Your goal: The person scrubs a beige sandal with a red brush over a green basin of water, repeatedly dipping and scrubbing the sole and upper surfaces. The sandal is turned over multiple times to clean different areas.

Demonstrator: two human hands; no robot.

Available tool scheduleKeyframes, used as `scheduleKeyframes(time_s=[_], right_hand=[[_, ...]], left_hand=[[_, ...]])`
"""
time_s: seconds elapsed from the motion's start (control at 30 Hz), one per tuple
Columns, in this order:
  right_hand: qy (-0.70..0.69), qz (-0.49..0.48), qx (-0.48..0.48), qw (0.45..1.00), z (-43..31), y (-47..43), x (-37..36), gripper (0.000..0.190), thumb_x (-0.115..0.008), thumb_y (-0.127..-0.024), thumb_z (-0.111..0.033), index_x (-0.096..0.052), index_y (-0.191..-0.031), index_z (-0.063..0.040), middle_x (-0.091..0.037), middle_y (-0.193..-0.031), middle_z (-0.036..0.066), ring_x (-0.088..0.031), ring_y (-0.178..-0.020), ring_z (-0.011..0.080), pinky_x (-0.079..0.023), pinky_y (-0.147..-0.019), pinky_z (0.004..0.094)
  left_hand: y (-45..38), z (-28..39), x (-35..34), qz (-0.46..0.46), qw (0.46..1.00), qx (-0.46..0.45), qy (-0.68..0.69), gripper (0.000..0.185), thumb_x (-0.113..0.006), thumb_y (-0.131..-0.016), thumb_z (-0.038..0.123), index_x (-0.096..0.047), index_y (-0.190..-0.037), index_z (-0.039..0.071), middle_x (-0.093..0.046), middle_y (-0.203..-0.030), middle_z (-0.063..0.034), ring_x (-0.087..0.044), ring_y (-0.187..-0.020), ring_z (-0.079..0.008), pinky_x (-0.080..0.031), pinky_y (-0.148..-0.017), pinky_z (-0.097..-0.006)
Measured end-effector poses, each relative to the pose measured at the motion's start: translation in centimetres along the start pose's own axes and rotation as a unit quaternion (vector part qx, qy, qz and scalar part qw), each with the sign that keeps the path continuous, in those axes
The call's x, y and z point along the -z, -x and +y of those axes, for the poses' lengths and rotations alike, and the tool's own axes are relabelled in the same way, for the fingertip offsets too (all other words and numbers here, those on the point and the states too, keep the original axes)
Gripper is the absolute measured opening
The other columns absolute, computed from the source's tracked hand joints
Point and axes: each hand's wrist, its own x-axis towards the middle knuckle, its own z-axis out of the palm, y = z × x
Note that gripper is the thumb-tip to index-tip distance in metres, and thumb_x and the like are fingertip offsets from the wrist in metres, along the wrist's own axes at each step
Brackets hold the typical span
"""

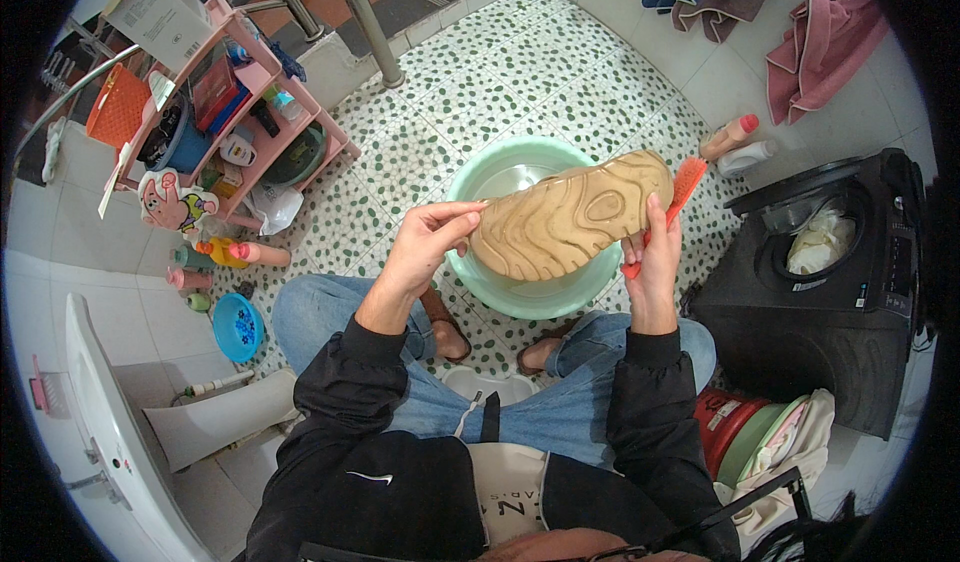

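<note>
A tan shoe [570, 217] is held up over a mint-green basin [474, 281], its grooved sole turned towards me. My left hand [427, 247] pinches one end of it between thumb and fingers. At the other end, my right hand [655, 254] grips the sole's edge with the thumb on top. The same right hand also holds an orange-red scrubbing brush [688, 181], whose bristled head rises past the shoe. Water appears to lie in the basin below; the shoe's upper side is hidden.
A pink shelf rack [279, 82] with toiletries stands at the left. To the right is a black washing machine [787, 314] with its lid up and cloth inside. Two bottles [731, 138] stand by the wall. A small blue bowl [238, 327] sits near the washbasin [112, 442].
</note>
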Motion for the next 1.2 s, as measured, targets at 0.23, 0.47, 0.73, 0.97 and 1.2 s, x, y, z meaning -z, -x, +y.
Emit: scheduleKeyframes(time_s=[0.23,0.47,0.73,0.97,1.2], right_hand=[[0.019,-0.005,-0.007,1.0,0.1,0.1,0.0,0.023,-0.07,-0.117,-0.027,-0.062,-0.128,-0.009,-0.058,-0.083,-0.007,-0.039,-0.048,0.0027,-0.033,-0.042,0.0222],[0.046,-0.026,-0.086,0.995,2.3,-0.4,1.1,0.03,-0.077,-0.112,-0.022,-0.06,-0.135,-0.012,-0.06,-0.091,-0.008,-0.042,-0.053,0.0015,-0.034,-0.044,0.0222],[0.054,-0.028,-0.074,0.995,2.0,0.1,-0.2,0.025,-0.073,-0.115,-0.029,-0.061,-0.131,-0.014,-0.052,-0.083,-0.009,-0.038,-0.05,0.0018,-0.033,-0.043,0.021],[0.058,-0.026,-0.084,0.994,1.6,0.2,-0.6,0.022,-0.073,-0.116,-0.028,-0.061,-0.128,-0.014,-0.052,-0.082,-0.009,-0.038,-0.05,0.0025,-0.032,-0.044,0.0214],[0.032,-0.018,-0.087,0.996,2.6,-0.4,0.6,0.026,-0.074,-0.116,-0.03,-0.061,-0.131,-0.013,-0.055,-0.085,-0.007,-0.038,-0.051,0.0031,-0.033,-0.044,0.022]], left_hand=[[-0.1,-0.4,0.1,0.014,0.999,-0.015,-0.028,0.029,-0.076,-0.11,0.011,-0.083,-0.135,-0.002,-0.082,-0.104,-0.0027,-0.066,-0.085,-0.0075,-0.054,-0.075,-0.026],[-1.2,-1.7,0.4,0.126,0.991,-0.025,-0.025,0.027,-0.075,-0.11,0.01,-0.083,-0.129,-0.006,-0.079,-0.095,-0.0005,-0.063,-0.076,-0.0065,-0.052,-0.072,-0.025],[-0.7,-1.4,1.3,0.13,0.989,-0.04,-0.064,0.027,-0.076,-0.107,0.009,-0.083,-0.127,-0.008,-0.079,-0.095,0.0004,-0.063,-0.078,-0.0033,-0.051,-0.074,-0.0209],[-1.1,-2.2,2.0,0.13,0.989,-0.037,-0.067,0.028,-0.077,-0.107,0.009,-0.083,-0.127,-0.008,-0.081,-0.099,-0.0012,-0.067,-0.081,-0.0042,-0.052,-0.075,-0.0211],[-1.2,-1.5,0.8,0.01,0.991,0.081,0.103,0.041,-0.068,-0.116,0.025,-0.075,-0.141,-0.006,-0.082,-0.128,-0.0126,-0.075,-0.114,-0.019,-0.058,-0.106,-0.0384]])
